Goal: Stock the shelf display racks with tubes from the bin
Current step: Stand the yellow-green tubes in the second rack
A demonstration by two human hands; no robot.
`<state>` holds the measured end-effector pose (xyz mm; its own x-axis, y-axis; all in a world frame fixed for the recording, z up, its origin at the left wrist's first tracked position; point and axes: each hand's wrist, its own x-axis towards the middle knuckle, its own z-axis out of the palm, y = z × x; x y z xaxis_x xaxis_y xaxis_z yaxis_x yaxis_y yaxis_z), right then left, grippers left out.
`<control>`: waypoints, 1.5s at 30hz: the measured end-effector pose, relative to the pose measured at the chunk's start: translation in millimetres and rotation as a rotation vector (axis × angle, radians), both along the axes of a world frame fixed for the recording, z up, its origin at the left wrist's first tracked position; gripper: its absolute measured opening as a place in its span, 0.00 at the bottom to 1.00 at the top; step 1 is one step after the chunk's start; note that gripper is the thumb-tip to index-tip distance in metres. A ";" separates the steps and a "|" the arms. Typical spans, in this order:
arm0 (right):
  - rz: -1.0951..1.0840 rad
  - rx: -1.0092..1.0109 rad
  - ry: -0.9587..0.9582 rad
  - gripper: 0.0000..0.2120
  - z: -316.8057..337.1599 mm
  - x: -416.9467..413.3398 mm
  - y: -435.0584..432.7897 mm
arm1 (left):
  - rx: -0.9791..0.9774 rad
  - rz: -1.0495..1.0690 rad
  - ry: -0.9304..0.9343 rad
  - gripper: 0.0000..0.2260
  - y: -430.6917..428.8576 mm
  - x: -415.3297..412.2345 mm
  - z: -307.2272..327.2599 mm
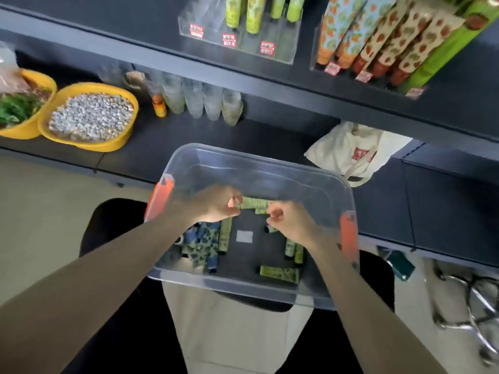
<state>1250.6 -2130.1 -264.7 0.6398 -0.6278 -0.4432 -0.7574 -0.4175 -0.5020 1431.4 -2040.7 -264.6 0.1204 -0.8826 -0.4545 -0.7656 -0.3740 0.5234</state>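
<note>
Pick step | my left hand pinches 1 green tube; right hand curled, grip unclear | next: lift to far rack

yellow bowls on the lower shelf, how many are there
2. The left bowl sits at the frame's edge, holding greens; the right bowl sits beside it, full of pale pebble-like bits. More may be hidden past the left edge.
</note>
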 end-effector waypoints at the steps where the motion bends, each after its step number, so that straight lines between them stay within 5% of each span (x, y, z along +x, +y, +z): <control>1: -0.016 0.033 0.023 0.12 -16.8 -3.7 4.7 | 0.025 0.020 0.018 0.12 3.0 -5.9 -16.8; 6: -0.030 0.096 0.128 0.16 -75.9 -17.6 14.4 | 0.059 0.076 0.030 0.18 9.3 -28.8 -80.9; 18: 0.160 -0.186 0.429 0.29 -114.3 -28.3 -16.2 | -0.052 0.047 -0.032 0.19 -24.3 -35.6 -128.5; 23: 0.191 -0.238 0.414 0.21 -120.9 -31.6 -18.0 | -0.236 -0.030 -0.119 0.17 -39.7 -49.2 -136.8; 27: 0.005 -0.136 0.272 0.15 -121.3 -35.3 -22.4 | -0.368 0.006 -0.258 0.16 -47.8 -53.5 -138.9; 34: -0.244 0.053 0.084 0.10 -116.1 -36.5 -23.0 | -0.216 0.009 -0.427 0.15 -39.4 -48.1 -151.1; 39: -0.316 0.129 -0.022 0.13 -106.8 -31.8 -23.7 | -0.093 0.043 -0.242 0.15 -36.1 -41.8 -135.2; 45: -0.364 0.187 -0.145 0.15 -79.7 -22.5 -26.9 | -0.131 0.297 0.259 0.13 -23.9 -23.1 -82.8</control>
<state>1228.1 -2156.9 -344.4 0.4550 -0.7419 -0.4926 -0.7549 -0.0279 -0.6553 1408.3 -2064.6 -347.4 0.2748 -0.8791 -0.3895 -0.4716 -0.4762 0.7422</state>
